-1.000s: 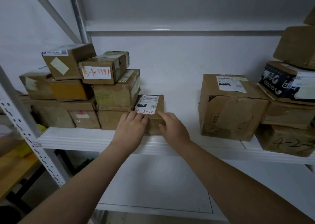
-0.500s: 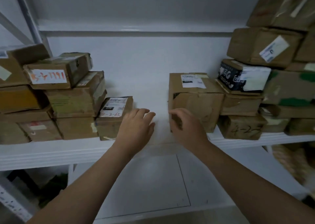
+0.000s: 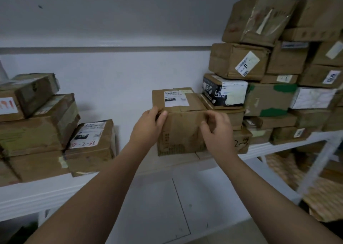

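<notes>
now left hand [image 3: 148,125] grips the box [image 3: 182,134] at its top left corner; right hand [image 3: 218,132] curls at the right edge, hold unclear. we should seat both before pulling.

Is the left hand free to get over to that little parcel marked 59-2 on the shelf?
Probably yes. The left hand grips the middle box, but only bare shelf lies between it and the parcel, whose top is uncovered.

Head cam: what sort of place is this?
Probably a parcel storeroom or pickup point. Taped cardboard boxes are stacked on a white metal shelf, many carry printed shipping labels, and one small box has a handwritten code. The left hand grips the middle box.
</notes>
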A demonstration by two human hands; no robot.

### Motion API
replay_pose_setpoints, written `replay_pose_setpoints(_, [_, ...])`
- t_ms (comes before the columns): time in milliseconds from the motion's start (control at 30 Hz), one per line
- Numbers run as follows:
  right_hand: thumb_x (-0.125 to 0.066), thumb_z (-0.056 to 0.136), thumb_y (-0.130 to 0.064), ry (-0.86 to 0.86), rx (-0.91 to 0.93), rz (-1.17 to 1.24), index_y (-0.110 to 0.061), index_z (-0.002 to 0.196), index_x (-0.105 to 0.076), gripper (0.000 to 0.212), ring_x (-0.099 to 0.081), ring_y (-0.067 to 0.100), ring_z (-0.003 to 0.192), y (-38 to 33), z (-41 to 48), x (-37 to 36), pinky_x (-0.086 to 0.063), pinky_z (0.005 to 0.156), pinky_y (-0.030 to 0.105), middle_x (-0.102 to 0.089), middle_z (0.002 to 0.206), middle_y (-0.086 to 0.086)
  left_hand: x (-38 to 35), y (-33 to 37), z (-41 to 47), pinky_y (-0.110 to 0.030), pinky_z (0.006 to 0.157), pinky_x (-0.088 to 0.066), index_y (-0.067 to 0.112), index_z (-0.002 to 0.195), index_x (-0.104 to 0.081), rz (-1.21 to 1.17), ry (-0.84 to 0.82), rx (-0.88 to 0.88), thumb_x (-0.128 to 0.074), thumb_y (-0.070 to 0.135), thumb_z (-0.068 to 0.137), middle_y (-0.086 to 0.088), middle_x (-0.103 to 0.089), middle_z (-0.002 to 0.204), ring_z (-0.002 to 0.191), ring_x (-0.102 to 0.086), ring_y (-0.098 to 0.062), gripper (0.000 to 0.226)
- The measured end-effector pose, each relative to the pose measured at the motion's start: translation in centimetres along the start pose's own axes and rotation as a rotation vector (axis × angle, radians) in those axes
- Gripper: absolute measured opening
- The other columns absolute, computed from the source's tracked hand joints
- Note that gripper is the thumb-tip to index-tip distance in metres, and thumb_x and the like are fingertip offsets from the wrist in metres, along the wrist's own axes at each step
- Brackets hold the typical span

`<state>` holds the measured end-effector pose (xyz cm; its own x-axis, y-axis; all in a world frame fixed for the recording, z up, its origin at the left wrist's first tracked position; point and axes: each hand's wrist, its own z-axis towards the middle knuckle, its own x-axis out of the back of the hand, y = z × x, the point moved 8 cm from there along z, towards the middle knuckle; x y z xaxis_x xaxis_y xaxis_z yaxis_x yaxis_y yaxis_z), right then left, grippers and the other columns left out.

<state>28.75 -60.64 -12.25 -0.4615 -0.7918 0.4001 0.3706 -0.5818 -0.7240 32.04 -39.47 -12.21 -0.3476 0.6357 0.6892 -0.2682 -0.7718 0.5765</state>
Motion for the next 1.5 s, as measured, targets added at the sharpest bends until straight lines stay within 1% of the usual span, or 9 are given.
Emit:
replay_pose_setpoints(167, [-0.05, 0.095, -0.04, -0.095, -0.09, 0.046, -0.011, 0.138, -0.047, 0.052, -0.047, 0.019, 0.119, 0.3, 1.2, -1.3, -0.04, 0.098, 0.032, -0.048, 0.13, 0.006, 0.8, -0.4, -2.4, -0.03, 0.066, -0.04, 0.023, 0.103, -0.049, -0.099, 0.125, -0.009, -0.038, 0.04, 0.099, -0.001, -0.059, 0.1, 0.088, -0.055, -0.016, 0.021])
replay_pose_setpoints(400, [-0.065, 0.087, -0.035, -0.174, -0.176, 0.421, -0.026, 0.11, -0.047, 0.031, -0.058, 0.006, 0.095, -0.7, 0.1, -3.5, -0.048, 0.067, 0.018, -0.055, 0.113, -0.003, 3.4, -2.7, -6.8, -0.008, 0.06, -0.044, 0.029, 0.088, -0.047, -0.506, 0.429, 0.153, -0.054, 0.022, 0.096, 0.017, -0.055, 0.09, 0.077, -0.058, 0.009, 0.013])
replay_pose_setpoints(533, [-0.066, 0.087, -0.016, -0.218, -0.17, 0.617, -0.031, 0.103, -0.045, 0.03, -0.061, -0.012, 0.082, -1.4, -0.9, -4.4, -0.048, 0.065, 0.008, -0.06, 0.104, -0.009, 4.8, -2.7, -7.8, -0.006, 0.066, -0.046, 0.032, 0.103, -0.046, -0.693, 0.469, 0.101, -0.056, 0.011, 0.094, 0.017, -0.055, 0.106, 0.085, -0.06, 0.012, 0.025])
replay_pose_setpoints(700, [-0.059, 0.089, -0.013, -0.293, -0.075, 0.642, -0.057, 0.112, -0.041, 0.052, -0.055, -0.007, 0.107, -2.8, -1.8, -4.8, -0.05, 0.076, 0.014, -0.05, 0.131, -0.007, 5.8, -2.7, -8.0, -0.01, 0.088, -0.047, 0.025, 0.141, -0.036, -0.597, 0.399, 0.068, -0.055, 0.014, 0.094, 0.019, -0.047, 0.122, 0.11, -0.05, 0.011, 0.052])
replay_pose_setpoints(867, [-0.057, 0.084, -0.013, -0.297, -0.032, 0.617, -0.064, 0.116, -0.038, 0.063, -0.051, 0.004, 0.119, -3.8, -2.1, -4.5, -0.049, 0.095, 0.031, -0.047, 0.136, -0.006, 6.5, -2.2, -8.5, -0.001, 0.084, -0.039, 0.023, 0.139, -0.045, -0.532, 0.398, -0.001, -0.051, 0.009, 0.095, 0.012, -0.043, 0.119, 0.105, -0.049, 0.013, 0.047])
replay_pose_setpoints(1033, [-0.056, 0.079, -0.016, -0.283, -0.02, 0.615, -0.063, 0.117, -0.039, 0.063, -0.053, 0.0, 0.115, -4.1, -2.3, -4.3, -0.05, 0.084, 0.019, -0.051, 0.132, -0.008, 6.5, -2.1, -9.1, 0.002, 0.082, -0.036, 0.022, 0.139, -0.045, -0.55, 0.407, 0.003, -0.051, 0.007, 0.095, 0.018, -0.041, 0.118, 0.104, -0.048, 0.017, 0.047])
replay_pose_setpoints(1200, [-0.056, 0.084, -0.004, -0.273, -0.031, 0.624, -0.071, 0.107, -0.043, 0.072, -0.055, -0.004, 0.108, -4.2, -2.8, -3.9, -0.051, 0.076, 0.014, -0.053, 0.126, -0.013, 6.6, -1.8, -9.5, -0.002, 0.087, -0.04, 0.026, 0.136, -0.045, -0.543, 0.415, 0.006, -0.05, 0.006, 0.095, 0.009, -0.043, 0.122, 0.106, -0.047, 0.016, 0.047])
replay_pose_setpoints(1333, [-0.059, 0.078, -0.011, -0.292, -0.033, 0.666, -0.07, 0.106, -0.046, 0.067, -0.057, -0.005, 0.107, -4.4, -3.6, -3.5, -0.051, 0.075, 0.014, -0.056, 0.115, -0.026, 6.3, -1.6, -10.1, -0.03, 0.101, -0.045, 0.025, 0.137, -0.042, -0.592, 0.397, -0.007, -0.049, 0.004, 0.095, 0.003, -0.044, 0.133, 0.121, -0.048, -0.003, 0.048])
replay_pose_setpoints(1500, [-0.073, 0.071, -0.033, -0.299, -0.015, 0.723, -0.058, 0.118, -0.043, 0.061, -0.059, 0.0, 0.108, -4.4, -6.1, -2.3, -0.053, 0.078, 0.019, -0.061, 0.118, -0.02, 6.4, -0.1, -12.6, -0.034, 0.088, -0.054, 0.041, 0.113, -0.032, -0.785, 0.385, -0.016, -0.068, 0.029, 0.079, -0.005, -0.059, 0.119, 0.107, -0.062, -0.014, 0.052])
